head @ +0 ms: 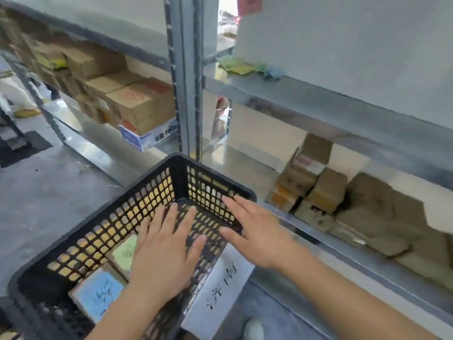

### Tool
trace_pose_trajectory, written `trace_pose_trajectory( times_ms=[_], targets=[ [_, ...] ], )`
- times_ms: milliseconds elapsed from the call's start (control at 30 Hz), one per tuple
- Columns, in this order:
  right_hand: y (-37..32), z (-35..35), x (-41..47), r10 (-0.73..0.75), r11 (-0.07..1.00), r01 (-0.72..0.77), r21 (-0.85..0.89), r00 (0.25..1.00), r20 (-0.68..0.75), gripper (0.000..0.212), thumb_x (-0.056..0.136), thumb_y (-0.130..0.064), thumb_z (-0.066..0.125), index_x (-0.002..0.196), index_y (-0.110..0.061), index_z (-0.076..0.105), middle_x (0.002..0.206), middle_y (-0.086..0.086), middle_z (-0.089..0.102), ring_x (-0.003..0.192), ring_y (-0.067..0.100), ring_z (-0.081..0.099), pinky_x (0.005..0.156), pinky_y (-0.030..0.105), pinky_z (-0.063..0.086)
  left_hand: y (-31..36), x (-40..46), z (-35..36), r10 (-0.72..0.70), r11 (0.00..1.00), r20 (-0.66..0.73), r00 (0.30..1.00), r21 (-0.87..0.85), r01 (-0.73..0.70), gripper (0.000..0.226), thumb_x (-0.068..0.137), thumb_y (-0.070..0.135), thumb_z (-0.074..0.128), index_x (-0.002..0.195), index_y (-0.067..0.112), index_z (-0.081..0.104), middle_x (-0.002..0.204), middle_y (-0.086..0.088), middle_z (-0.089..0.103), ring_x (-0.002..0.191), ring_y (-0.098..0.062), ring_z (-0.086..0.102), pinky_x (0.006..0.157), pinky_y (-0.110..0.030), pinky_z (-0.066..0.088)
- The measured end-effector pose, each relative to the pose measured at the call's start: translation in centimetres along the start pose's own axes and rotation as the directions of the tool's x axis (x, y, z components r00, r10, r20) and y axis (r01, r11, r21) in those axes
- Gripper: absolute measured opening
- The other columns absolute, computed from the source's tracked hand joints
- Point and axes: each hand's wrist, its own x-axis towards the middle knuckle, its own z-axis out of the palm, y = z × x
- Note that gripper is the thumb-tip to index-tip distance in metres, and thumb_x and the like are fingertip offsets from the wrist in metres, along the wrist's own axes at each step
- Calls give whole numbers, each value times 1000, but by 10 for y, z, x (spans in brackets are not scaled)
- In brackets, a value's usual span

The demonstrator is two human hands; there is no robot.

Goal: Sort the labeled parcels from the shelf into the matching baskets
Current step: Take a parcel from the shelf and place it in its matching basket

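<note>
The fingers [186, 217] of the left hand [164, 251] are spread flat and grasp nothing, hovering over the inside of the black basket [137, 192]; those of the right hand [255, 231] are likewise released and splayed, reaching over the basket's right rim toward the shelf [318, 111]. Two parcels already lie in the basket bottom, one with a blue label [98, 294] and one with a green label [123, 252], both partly hidden by the left forearm. A white tag [220, 290] with handwriting hangs on the basket's near side, its text too blurred to read. The parcels still to sort [316, 190] sit on the lower shelf to the right, a cluster of small brown cartons stacked close together, with flatter brown packets [382, 222] beside them. The cartons look light and stiff enough for a one-handed pinch across opposite faces; taking the topmost first should avoid toppling the stack. The flat packets look softer and would likely sag, so supporting them from underneath seems wiser. Their labels cannot be made out from here, so each would need turning to check its colour.
</note>
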Motion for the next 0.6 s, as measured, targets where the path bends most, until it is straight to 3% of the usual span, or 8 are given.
trace_pose_trajectory(
  times_ms=[100, 200, 300, 467, 600],
  targets=[
    [33, -16, -44, 157, 987, -155, 43, 986, -57, 78, 96, -73, 30, 161, -40, 5, 171, -2, 15, 156, 21, 15, 125, 46, 22, 39, 10, -3, 132, 991, -3, 991, 13, -132, 73, 94, 72, 6, 158, 41, 18, 165, -3, 25, 154, -27, 14, 125, -49, 11],
    [70, -28, -92, 295, 951, -284, 119, 951, -93, 74, 99, -69, 35, 161, -43, 2, 172, -5, 9, 158, 18, 9, 127, 44, 18, 87, 21, 3, 264, 964, 25, 964, 2, -264, 76, 93, 73, 5, 158, 37, 24, 163, -5, 31, 152, -29, 22, 123, -50, 16],
    [105, -36, -139, 420, 900, -393, 188, 899, -128, 74, 99, -70, 35, 161, -46, 1, 171, -10, 7, 157, 16, 9, 127, 41, 18, 141, 25, 11, 367, 930, 42, 929, -10, -367, 76, 92, 74, 3, 158, 41, 20, 164, -4, 28, 152, -27, 21, 124, -49, 14],
    [169, -47, -204, 563, 815, -515, 268, 812, -152, 72, 100, -67, 38, 160, -47, 4, 171, -9, 10, 156, 14, 12, 126, 35, 19, 236, 32, 33, 505, 862, 97, 858, -21, -506, 75, 89, 75, -3, 157, 45, -4, 168, 0, 12, 155, -21, 7, 126, -44, 7],
    [226, -52, -238, 644, 742, -569, 354, 753, -139, 72, 100, -67, 38, 161, -46, 6, 171, -7, 9, 157, 14, 9, 125, 37, 22, 308, 44, 48, 554, 832, 113, 825, -39, -554, 75, 90, 75, 1, 158, 43, -1, 167, -2, 18, 154, -22, 11, 125, -43, 11]
  ],
)
